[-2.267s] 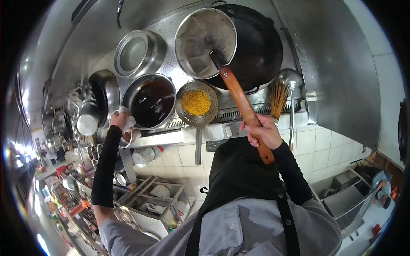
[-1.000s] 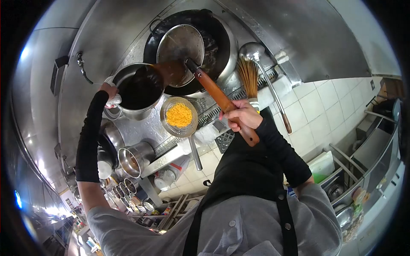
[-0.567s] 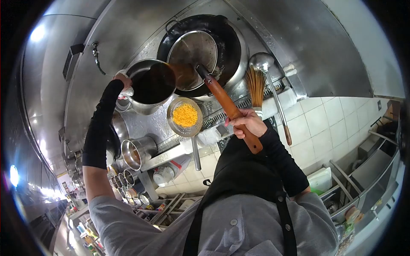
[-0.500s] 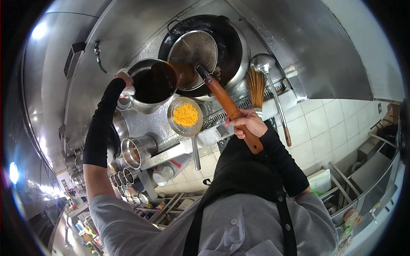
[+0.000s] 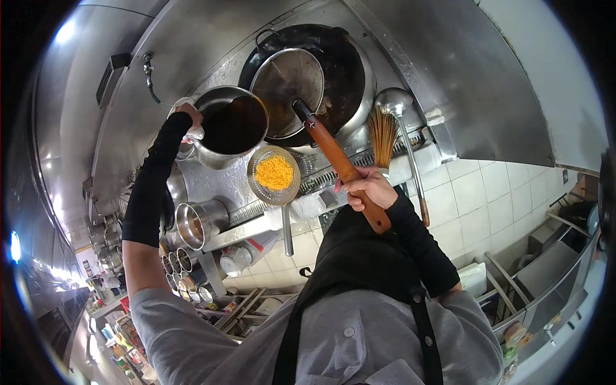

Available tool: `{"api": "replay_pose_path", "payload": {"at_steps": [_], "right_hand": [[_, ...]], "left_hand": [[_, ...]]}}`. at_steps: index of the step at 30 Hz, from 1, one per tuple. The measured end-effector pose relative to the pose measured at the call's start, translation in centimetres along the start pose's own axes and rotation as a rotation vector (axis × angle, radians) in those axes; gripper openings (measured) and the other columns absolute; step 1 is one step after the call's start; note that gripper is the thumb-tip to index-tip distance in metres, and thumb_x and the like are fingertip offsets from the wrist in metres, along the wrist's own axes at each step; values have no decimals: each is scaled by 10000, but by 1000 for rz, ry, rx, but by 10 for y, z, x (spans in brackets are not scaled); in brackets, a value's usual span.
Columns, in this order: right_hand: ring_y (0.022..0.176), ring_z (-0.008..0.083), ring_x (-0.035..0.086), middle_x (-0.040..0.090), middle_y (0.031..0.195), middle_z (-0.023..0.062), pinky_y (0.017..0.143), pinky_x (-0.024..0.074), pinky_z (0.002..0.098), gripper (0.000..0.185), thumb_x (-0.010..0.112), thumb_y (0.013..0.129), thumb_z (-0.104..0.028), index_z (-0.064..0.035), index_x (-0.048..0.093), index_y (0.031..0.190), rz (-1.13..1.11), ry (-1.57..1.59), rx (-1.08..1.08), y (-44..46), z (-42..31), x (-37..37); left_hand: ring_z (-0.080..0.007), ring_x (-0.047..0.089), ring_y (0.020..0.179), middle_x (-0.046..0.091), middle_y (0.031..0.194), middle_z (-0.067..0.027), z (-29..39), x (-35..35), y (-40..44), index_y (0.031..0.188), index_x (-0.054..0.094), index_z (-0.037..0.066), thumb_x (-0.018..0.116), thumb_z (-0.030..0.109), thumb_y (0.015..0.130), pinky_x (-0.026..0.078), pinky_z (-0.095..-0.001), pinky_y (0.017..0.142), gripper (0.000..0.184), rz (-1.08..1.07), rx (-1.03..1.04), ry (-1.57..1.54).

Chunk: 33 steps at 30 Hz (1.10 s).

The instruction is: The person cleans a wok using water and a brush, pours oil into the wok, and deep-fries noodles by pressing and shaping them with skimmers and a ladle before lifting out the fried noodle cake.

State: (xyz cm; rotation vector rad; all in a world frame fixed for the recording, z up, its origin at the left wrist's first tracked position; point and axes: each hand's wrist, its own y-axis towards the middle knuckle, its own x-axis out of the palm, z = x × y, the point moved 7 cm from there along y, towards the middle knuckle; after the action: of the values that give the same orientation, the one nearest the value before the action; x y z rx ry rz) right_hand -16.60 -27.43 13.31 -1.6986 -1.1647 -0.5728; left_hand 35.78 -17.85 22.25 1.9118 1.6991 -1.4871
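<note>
My left hand (image 5: 192,122) is closed at the left side of a steel pot (image 5: 221,158), with a pale cloth-like thing at the grip. The pot tips toward the wok (image 5: 351,70) and has dark brown liquid (image 5: 237,125) inside. Brown liquid runs over its lip into a round mesh strainer (image 5: 296,69), which lies across the wok's left part. Around the strainer's wooden handle (image 5: 335,151) my right hand (image 5: 372,188) is wrapped. Below the pot, a perforated skimmer (image 5: 255,185) holds yellow shreds (image 5: 274,172).
A bamboo brush (image 5: 383,138) and a long-handled ladle (image 5: 394,101) lie right of the wok. Another steel pot (image 5: 208,218) stands at the lower left, above several small containers (image 5: 176,262). A tap (image 5: 148,67) sticks out from the back wall.
The view has shifted slightly. The pot remains tipped at the strainer, with brown liquid at its lip in both frames. Both hands keep their holds.
</note>
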Motion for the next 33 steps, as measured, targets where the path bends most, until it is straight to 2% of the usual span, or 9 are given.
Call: {"api": "replay_pose_path", "payload": {"at_steps": [2,6,10,15,18,21,23,29,33], "right_hand": [[500,140,502,617,803,114,420,389,296,168,602,862,45,92,581,1022,-12,-8,-4,0,0,0],[499,142,507,609,783,107,425,397,298,162,600,867,38,90,582,1019,-43,-34,2,3,4,-4],[511,126,488,619,885,110,435,397,278,273,580,873,38,60,549,1143,-57,12,34,3,8,-6],[506,95,441,616,1003,123,438,372,237,488,544,863,34,25,479,1346,-59,30,56,-6,7,3],[506,88,433,601,1036,126,439,371,232,525,524,861,27,19,462,1382,-77,28,67,-7,11,6],[535,103,460,606,1054,135,458,399,251,546,520,879,28,14,434,1418,-127,73,80,-5,17,5],[520,86,441,581,1063,120,445,378,227,554,520,889,7,15,417,1434,-133,53,61,-7,18,10],[513,83,443,576,1089,127,438,370,234,542,516,922,-25,28,400,1449,-143,16,-4,-14,23,17],[510,94,451,571,1077,140,419,360,236,557,515,920,-16,20,389,1461,-132,-63,-23,-10,23,35]], "left_hand": [[-353,681,1056,695,1134,-220,-17,14,27,1054,720,-3,708,326,790,541,-418,940,422,130,-12,-44],[-350,681,1058,709,1105,-199,16,24,16,1084,725,57,652,358,842,545,-424,934,393,-109,357,654],[-332,679,1076,712,1149,-108,4,11,-25,1126,738,196,548,299,904,550,-426,935,310,-94,189,387],[-320,674,1084,710,1139,-128,-25,57,-7,1142,728,211,544,366,908,542,-418,940,335,-71,326,443],[-316,677,1072,708,1143,-117,-54,74,-15,1142,723,220,555,366,904,549,-407,923,326,-63,112,178],[-307,698,991,718,1093,-106,-80,114,-19,1094,724,233,578,398,879,563,-415,892,307,-132,286,153],[-285,693,963,722,1045,-73,-152,250,101,1066,708,234,595,436,858,580,-455,823,311,-180,247,-243],[-235,596,1102,638,1181,-45,-203,320,14,1217,597,183,812,263,614,543,-394,870,645,-26,534,-662],[-307,605,1019,614,1097,-93,-197,335,-65,1180,594,141,839,279,574,526,-401,856,669,273,503,-415]]}}
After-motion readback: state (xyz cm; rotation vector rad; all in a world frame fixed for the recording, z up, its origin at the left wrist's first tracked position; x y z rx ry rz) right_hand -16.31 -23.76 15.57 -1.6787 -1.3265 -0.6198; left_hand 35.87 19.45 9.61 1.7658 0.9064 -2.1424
